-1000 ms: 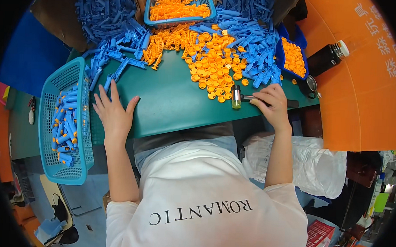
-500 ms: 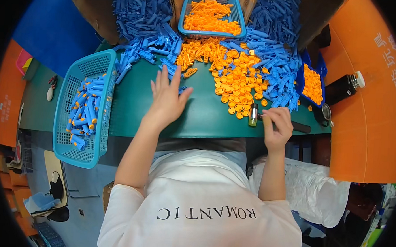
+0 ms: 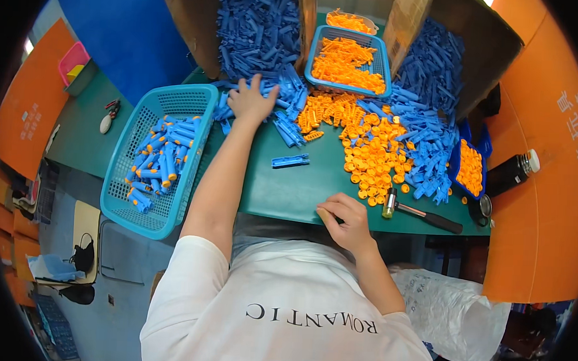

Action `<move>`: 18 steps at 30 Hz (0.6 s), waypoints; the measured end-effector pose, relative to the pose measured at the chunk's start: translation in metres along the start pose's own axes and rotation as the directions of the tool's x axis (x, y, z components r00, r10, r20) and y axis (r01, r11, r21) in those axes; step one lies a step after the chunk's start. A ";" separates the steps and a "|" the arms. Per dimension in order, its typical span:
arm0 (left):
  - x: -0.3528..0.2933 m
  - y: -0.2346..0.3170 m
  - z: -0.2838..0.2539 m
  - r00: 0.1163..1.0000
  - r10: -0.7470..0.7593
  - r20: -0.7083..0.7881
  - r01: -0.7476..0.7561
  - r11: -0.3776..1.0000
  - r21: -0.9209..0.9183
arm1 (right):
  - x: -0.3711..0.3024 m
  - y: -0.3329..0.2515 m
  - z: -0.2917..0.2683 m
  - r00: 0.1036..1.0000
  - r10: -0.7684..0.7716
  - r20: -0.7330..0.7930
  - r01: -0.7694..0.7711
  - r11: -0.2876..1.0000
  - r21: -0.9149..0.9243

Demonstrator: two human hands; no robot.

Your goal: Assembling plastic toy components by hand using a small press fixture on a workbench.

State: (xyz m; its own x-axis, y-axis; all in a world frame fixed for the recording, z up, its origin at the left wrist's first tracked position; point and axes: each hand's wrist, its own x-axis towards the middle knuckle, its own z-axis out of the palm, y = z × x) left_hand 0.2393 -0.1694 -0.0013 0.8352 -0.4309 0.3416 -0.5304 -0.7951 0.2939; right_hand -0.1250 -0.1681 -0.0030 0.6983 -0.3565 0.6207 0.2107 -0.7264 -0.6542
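Observation:
My left hand (image 3: 252,101) reaches out with fingers spread over a heap of blue plastic half-shells (image 3: 287,83) and touches those at its near side. My right hand (image 3: 346,220) is curled at the table's front edge, its fingertips drawn together; anything between them is hidden. Between the two hands a single blue half-shell (image 3: 290,161) lies by itself on the green table (image 3: 269,191). To the right of my right hand, a small hammer (image 3: 423,213) with a black grip rests on the table, untouched.
At the left stands a teal basket (image 3: 204,122) holding blue-and-orange assembled pieces. Orange round caps (image 3: 375,160) and orange ribbed parts (image 3: 330,112) are heaped mid-table. Behind them is a teal basket (image 3: 388,88) of orange parts. A black bottle (image 3: 510,175) lies far right.
My left hand has moved forward into the blue heap, uncovering the single half-shell. My right hand has come away from the hammer and moved left. The whole view has shifted somewhat.

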 end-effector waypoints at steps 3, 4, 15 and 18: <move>-0.026 0.006 -0.010 0.998 0.061 0.021 -0.059 0.995 -0.085 | -0.001 0.002 0.003 1.000 0.024 -0.007 -0.024 0.999 -0.039; -0.033 0.005 -0.014 0.994 0.093 0.053 -0.082 0.981 -0.176 | 0.002 -0.002 0.004 1.000 0.003 0.006 -0.003 0.997 -0.082; -0.003 -0.003 -0.062 0.996 0.000 0.087 0.021 0.968 -0.249 | 0.002 0.000 0.009 0.997 -0.079 -0.027 0.073 0.980 -0.184; 0.019 -0.009 -0.034 0.945 -0.279 0.172 0.294 0.954 -0.063 | 0.001 -0.002 0.009 0.995 -0.098 -0.025 0.091 0.979 -0.184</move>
State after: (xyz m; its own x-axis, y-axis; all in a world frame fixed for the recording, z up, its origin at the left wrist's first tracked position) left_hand 0.2553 -0.1565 0.0330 0.9621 -0.2586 0.0868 -0.2700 -0.8579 0.4372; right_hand -0.1189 -0.1616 -0.0053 0.6567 -0.2988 0.6924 0.1442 -0.8515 -0.5041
